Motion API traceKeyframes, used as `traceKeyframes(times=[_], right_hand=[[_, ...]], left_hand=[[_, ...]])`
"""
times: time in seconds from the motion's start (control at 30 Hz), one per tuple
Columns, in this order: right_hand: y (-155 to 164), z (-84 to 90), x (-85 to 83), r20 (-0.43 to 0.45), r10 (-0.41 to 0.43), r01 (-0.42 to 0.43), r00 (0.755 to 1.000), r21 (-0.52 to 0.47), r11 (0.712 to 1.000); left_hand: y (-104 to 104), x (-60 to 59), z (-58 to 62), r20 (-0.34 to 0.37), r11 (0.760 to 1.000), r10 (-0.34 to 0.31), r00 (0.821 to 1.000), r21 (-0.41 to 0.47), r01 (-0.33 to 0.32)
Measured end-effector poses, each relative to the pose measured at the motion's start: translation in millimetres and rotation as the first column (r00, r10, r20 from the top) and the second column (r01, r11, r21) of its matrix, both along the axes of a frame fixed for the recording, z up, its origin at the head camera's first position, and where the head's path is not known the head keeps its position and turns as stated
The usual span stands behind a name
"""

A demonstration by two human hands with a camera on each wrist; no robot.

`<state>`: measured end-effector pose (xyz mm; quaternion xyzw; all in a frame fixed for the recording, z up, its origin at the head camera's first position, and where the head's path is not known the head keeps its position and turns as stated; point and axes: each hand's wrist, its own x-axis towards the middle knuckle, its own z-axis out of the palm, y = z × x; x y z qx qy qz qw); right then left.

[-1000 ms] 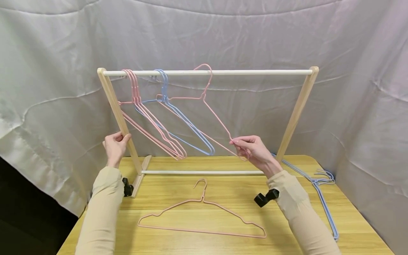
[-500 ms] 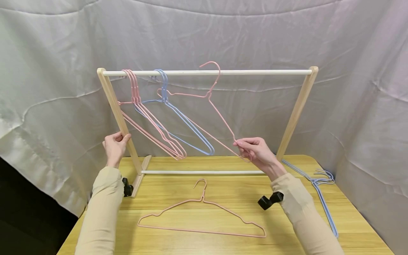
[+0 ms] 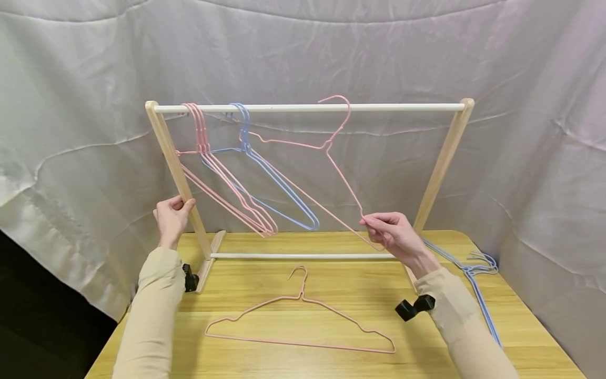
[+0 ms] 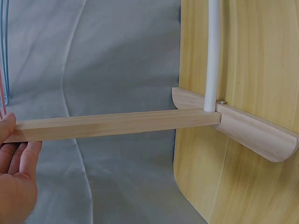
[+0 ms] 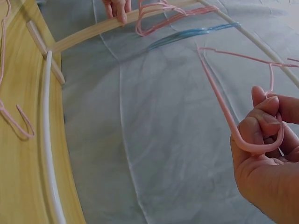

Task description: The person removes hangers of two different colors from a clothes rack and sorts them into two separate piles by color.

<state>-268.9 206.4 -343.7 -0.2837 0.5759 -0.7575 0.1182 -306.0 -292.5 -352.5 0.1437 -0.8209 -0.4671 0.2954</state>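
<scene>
- Two hands are at work: the left hand (image 3: 171, 217) grips the wooden post (image 3: 176, 173) of the small rack, fingers curled round it, steadying the frame.
- The right hand (image 3: 394, 236) pinches the lower corner of a pink hanger (image 3: 326, 152), thumb and fingers clamped on the wire.
- That hanger is raised, tilted, with its hook (image 3: 340, 105) right at the white rail (image 3: 379, 107), to the right of the pink and blue hangers (image 3: 246, 173) hanging there.
- Judging by this, the hanging step is under way; the next move calls for settling the hook squarely over the rail before letting go.
- Another pink hanger (image 3: 303, 321) lies flat on the table (image 3: 246, 284); blue hangers (image 3: 473, 279) lie at the right edge.
</scene>
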Motion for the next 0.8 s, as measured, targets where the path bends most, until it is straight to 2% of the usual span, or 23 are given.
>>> traceKeyframes(times=[0.53,0.8], right_hand=[[31.9,-22.2,10.9,-0.043,0.078,-0.077,0.996,0.009,0.997],[46.1,-38.8,15.2,-0.069,0.046,-0.044,0.997,0.034,0.998]], left_hand=[[-1.8,-0.1,-1.2,0.004,1.0,-0.004,1.0,0.011,0.004],[-2.5,-0.1,0.7,0.031,1.0,-0.025,0.999,-0.004,0.025]])
